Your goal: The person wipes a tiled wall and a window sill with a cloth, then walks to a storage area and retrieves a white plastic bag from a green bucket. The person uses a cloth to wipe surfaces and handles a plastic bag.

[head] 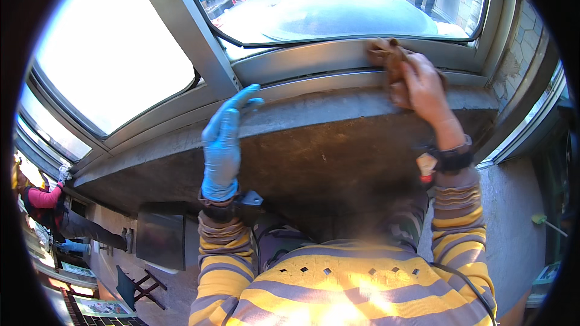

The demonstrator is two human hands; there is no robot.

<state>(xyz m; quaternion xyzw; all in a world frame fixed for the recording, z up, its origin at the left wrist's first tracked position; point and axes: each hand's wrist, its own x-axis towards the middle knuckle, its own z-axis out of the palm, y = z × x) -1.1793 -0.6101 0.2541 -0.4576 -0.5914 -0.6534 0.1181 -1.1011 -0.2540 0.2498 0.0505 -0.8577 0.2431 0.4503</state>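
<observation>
My right hand (423, 83), ungloved, grips a crumpled brown cloth (393, 65) against the metal window frame (317, 59) below the glass pane. The cloth's upper end is blurred. My left hand (224, 145) wears a blue disposable glove. It is raised over the edge of the window sill (290, 115), to the left, with its fingers stretched and the thumb apart, holding nothing. Whether its fingertips touch the frame, I cannot tell. A window pane (344, 18) with a black rubber seal stands above the frame.
A co-worker (45, 203) in a pink top stands at the far left by the windows. A dark box-like table (161, 235) and a folding stool (136, 287) are on the floor at lower left. A tiled wall (521, 50) borders the window at right. Two people are outside.
</observation>
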